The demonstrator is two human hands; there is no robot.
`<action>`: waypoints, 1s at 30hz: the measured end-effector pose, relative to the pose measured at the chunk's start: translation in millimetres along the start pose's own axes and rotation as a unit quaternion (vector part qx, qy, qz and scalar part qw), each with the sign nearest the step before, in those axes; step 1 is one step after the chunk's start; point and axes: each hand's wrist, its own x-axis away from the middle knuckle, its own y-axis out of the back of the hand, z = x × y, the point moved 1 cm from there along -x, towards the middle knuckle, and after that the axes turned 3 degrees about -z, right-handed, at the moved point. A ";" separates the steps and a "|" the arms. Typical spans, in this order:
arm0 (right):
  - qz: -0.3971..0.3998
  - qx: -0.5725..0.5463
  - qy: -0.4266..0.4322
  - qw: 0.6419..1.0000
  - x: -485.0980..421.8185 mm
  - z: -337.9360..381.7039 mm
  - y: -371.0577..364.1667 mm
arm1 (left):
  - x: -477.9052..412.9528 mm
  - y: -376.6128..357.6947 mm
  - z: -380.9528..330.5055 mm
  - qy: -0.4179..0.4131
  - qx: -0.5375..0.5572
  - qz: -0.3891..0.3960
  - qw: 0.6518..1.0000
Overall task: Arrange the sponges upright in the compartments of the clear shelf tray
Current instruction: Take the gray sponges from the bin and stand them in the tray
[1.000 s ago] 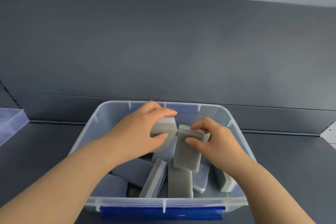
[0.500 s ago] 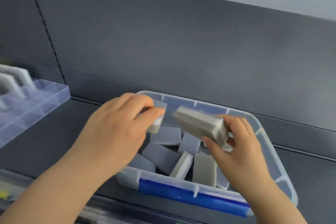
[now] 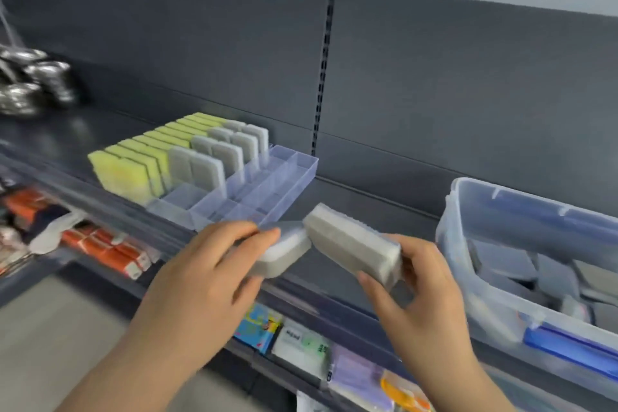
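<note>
As the clear shelf tray (image 3: 296, 182) had free compartments, the left hand (image 3: 200, 278) and right hand (image 3: 424, 298) each pinched 1 grey sponge (image 3: 286, 252) in curled fingers (image 3: 240, 237), apparently to fill them.

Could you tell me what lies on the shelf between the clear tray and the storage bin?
Nothing: the head view shows only bare dark shelf between the clear tray and the storage bin.
</note>
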 end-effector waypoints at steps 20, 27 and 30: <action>0.089 -0.077 -0.116 0.986 -144.0 8.7 -218.2 | -43.2 0.1 220.7 0.193 0.054 0.022 0.980; 0.093 -0.091 -0.113 0.985 -214.1 20.0 -254.8 | -84.9 11.7 277.3 0.244 0.094 -0.027 0.965; 0.102 -0.083 -0.118 0.984 -222.2 24.3 -275.1 | -87.7 4.2 301.3 0.255 0.095 -0.007 0.962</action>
